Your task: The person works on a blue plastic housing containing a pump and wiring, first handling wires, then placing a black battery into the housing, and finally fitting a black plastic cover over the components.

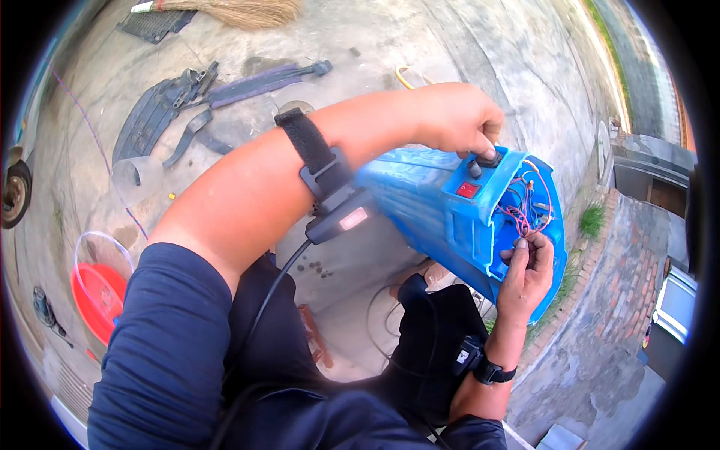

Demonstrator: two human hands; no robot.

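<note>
A large blue plastic casing (435,206), like a backpack sprayer tank, leans in front of me with its open end to the right. My left hand (469,124) reaches across from the left, fingers closed on a small black part (490,160) at the casing's upper edge. Beside it are a black stub (474,170) and a red rocker switch (468,190). Thin red wires (523,219) bunch up inside the open end. My right hand (528,274) pinches the lower ends of these wires at the opening. The exact ends between its fingertips are hidden.
On the concrete floor lie a black padded back panel (161,112), a dark strap (255,85) and a straw broom (251,10). A red basin (101,300) stands at the left, near a translucent container (139,178). A brick edging (596,259) runs along the right.
</note>
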